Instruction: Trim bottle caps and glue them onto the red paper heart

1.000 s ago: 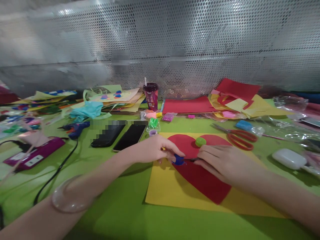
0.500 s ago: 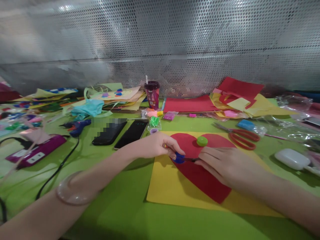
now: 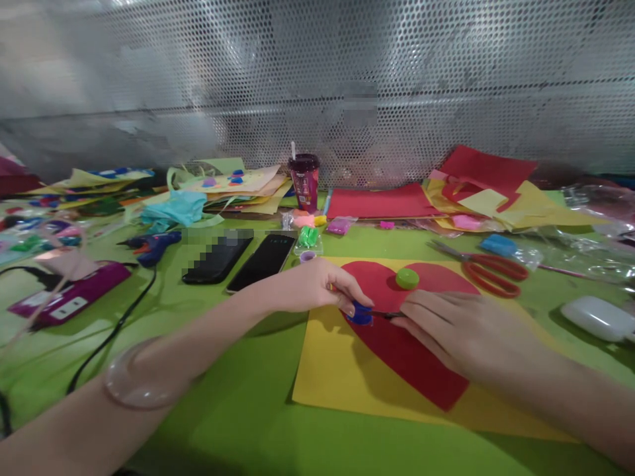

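Note:
A red paper heart (image 3: 397,347) lies on a yellow sheet (image 3: 327,377) in front of me. With thumb and fingers, my left hand (image 3: 322,284) pinches a blue lump of modelling clay (image 3: 360,313) at the heart's left side. My right hand (image 3: 446,324) is closed round a thin dark tool (image 3: 389,315), whose tip reaches the blue clay; most of it is hidden in the fingers, so its kind is unclear. Just beyond the right fingers, a round light-green piece (image 3: 407,278) rests on the heart.
Red-handled scissors (image 3: 496,273) and a white case (image 3: 596,318) lie to the right. Two phones (image 3: 262,262), a glue gun (image 3: 155,247) and a purple power strip (image 3: 74,297) are on the left. A purple cup (image 3: 304,182) stands behind, near paper stacks and clay packets.
The view has shifted slightly, so the heart and scissors sit a little further right. Both hands keep nearly the same pose, with the tool still at the blue clay.

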`<state>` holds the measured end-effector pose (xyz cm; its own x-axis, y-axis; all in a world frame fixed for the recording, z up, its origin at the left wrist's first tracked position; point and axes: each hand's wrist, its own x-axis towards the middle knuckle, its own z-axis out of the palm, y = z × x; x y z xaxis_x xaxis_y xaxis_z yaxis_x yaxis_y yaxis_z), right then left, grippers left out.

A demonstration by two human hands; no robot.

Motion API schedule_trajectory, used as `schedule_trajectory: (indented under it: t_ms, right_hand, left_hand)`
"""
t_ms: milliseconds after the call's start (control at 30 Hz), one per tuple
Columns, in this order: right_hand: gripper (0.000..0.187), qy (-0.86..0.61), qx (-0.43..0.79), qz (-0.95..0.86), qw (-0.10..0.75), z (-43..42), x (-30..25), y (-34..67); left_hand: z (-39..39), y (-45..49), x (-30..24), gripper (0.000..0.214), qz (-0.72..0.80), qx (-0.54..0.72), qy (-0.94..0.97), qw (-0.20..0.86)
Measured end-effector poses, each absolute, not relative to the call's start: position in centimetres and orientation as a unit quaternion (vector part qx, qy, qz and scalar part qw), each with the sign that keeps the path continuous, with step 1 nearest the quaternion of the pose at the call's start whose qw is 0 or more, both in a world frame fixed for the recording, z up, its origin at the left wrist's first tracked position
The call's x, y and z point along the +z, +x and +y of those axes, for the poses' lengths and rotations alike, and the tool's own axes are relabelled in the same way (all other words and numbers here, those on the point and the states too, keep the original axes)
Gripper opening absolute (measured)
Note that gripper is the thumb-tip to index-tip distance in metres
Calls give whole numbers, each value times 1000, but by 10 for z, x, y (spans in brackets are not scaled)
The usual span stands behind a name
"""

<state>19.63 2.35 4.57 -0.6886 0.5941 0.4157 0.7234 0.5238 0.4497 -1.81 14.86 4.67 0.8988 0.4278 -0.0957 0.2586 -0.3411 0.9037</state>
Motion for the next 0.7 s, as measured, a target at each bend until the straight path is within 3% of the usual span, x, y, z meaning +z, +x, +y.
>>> schedule_trajectory:
  t_ms: [333,700]
  right_hand:
    - [52,-368,-319,-870,83,21,47,196]
    - [52,-348,-338,-867,113,25,46,192]
  left_hand:
    - [148,-19,49,28,237,67,823,512]
    - [148,-19,50,25,226,69,819,523]
